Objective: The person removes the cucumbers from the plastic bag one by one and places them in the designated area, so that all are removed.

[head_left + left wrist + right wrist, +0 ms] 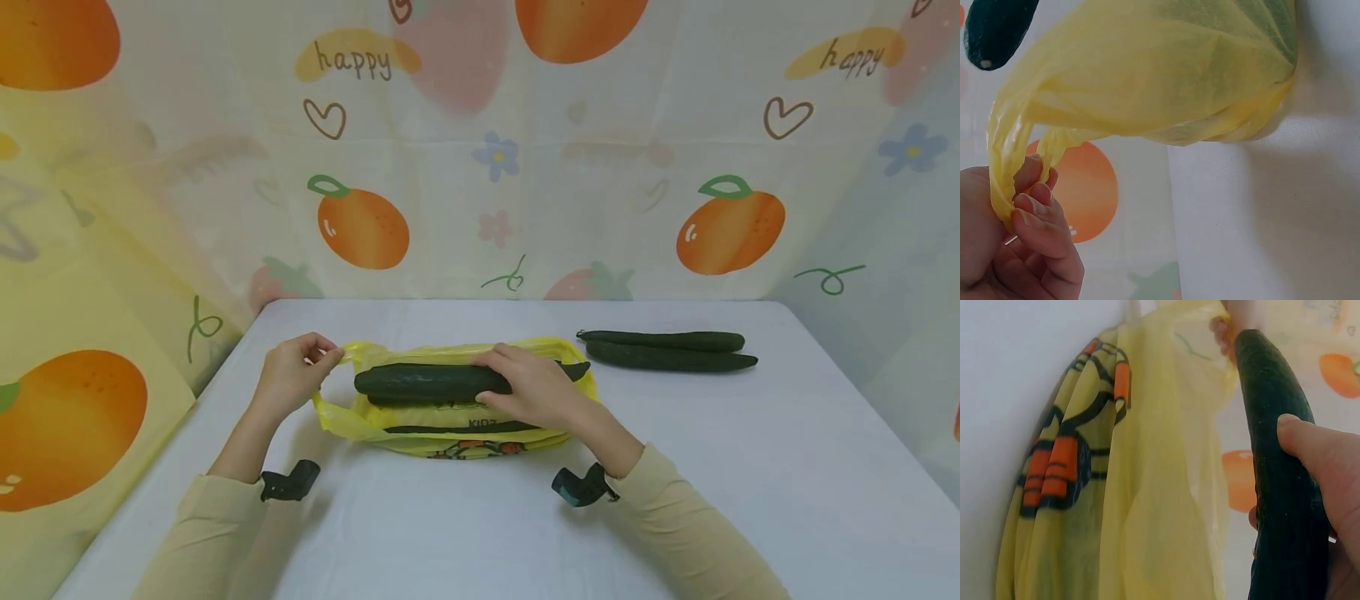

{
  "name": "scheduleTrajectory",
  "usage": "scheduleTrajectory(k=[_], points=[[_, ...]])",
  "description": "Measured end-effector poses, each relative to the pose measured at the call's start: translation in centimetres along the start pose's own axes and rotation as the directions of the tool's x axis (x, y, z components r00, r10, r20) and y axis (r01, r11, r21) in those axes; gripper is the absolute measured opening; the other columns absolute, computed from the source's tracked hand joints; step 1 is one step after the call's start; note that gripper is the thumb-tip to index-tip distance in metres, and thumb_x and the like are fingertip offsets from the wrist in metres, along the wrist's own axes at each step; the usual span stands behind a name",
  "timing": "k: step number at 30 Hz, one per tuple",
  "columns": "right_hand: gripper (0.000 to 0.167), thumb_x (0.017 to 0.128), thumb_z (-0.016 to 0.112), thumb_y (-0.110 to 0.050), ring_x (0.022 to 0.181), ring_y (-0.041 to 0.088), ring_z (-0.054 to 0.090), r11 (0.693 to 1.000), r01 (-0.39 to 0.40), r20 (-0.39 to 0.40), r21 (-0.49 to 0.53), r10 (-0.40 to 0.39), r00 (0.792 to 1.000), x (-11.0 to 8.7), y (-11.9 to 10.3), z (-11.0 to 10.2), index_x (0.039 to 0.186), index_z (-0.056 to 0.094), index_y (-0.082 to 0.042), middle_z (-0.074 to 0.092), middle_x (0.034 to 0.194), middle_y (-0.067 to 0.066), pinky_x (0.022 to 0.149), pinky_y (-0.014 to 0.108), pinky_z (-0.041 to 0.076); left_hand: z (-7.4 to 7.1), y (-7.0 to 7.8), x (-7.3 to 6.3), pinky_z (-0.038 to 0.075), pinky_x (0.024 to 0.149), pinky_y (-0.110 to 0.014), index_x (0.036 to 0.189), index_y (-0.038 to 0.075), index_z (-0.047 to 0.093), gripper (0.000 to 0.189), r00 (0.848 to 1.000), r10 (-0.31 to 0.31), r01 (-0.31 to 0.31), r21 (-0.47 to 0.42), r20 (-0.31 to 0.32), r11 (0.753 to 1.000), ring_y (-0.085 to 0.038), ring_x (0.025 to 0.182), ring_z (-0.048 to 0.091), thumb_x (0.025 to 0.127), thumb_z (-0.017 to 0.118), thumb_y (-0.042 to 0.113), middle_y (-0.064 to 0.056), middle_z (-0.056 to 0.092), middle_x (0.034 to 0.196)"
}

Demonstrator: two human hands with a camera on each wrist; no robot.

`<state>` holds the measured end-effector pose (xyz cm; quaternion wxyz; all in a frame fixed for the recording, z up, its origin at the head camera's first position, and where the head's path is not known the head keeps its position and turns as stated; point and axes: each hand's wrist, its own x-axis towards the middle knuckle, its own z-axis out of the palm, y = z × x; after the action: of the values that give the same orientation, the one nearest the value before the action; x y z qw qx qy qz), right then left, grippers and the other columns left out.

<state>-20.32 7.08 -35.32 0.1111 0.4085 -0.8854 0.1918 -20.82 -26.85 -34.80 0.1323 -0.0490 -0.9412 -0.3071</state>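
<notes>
A yellow plastic bag (348,423) with printed letters and orange-and-black figures lies on its side, its mouth toward the left. My left hand (291,377) pinches the bag's handle (1002,181) between thumb and fingers, drawing it taut. A long dark green cucumber (420,382) lies lengthwise over the bag, gripped by my right hand (534,387) with the thumb (1300,434) on its near side. Its rounded left end reaches close to the bag's mouth. Another cucumber (517,427) shows as a dark strip within the bag's folds, mostly hidden by yellow film.
Two more cucumbers, a rear one (667,340) and a front one (671,357), lie side by side at the back right of the white table (450,533). A patterned cloth with oranges (363,229) hangs behind and at the sides. Each wrist wears a small black camera (292,481).
</notes>
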Motion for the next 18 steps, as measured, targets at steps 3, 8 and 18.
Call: scheduleTrajectory(k=[3, 8, 18], points=[[0.043, 0.087, 0.062, -0.035, 0.087, 0.011, 0.058, 1.000, 0.002, -0.004, -0.004, -0.002, 1.000, -0.4, 0.3, -0.2, 0.124, 0.054, -0.015, 0.058, 0.110, -0.001, 0.070, 0.026, 0.048, 0.1, 0.0, 0.0, 0.040, 0.043, -0.026, 0.087, 0.005, 0.064, 0.019, 1.000, 0.003, -0.003, 0.007, -0.005, 1.000, -0.013, 0.049, 0.049, 0.089, 0.059, 0.023, -0.006, 0.057, 0.067], [0.043, 0.087, 0.062, -0.036, 0.085, 0.010, 0.057, 0.999, -0.028, 0.015, -0.027, 0.028, 0.999, -1.1, 0.9, -0.6, 0.124, 0.054, -0.016, 0.058, 0.110, -0.003, 0.069, 0.025, 0.047, 0.0, -0.1, 0.0, 0.039, 0.043, -0.026, 0.087, 0.005, 0.064, 0.019, 1.000, 0.010, -0.010, 0.013, -0.012, 1.000, -0.013, 0.052, 0.048, 0.089, 0.059, 0.023, -0.007, 0.057, 0.067], [0.040, 0.085, 0.064, -0.035, 0.086, 0.010, 0.057, 0.998, -0.056, 0.009, -0.034, 0.056, 0.998, -2.6, 2.4, -1.4, 0.121, 0.057, -0.018, 0.059, 0.109, -0.003, 0.068, 0.026, 0.047, 0.1, -0.2, 0.0, 0.039, 0.044, -0.026, 0.087, 0.005, 0.065, 0.018, 1.000, 0.014, -0.013, 0.022, -0.022, 1.000, -0.014, 0.055, 0.049, 0.088, 0.060, 0.022, -0.006, 0.059, 0.067]])
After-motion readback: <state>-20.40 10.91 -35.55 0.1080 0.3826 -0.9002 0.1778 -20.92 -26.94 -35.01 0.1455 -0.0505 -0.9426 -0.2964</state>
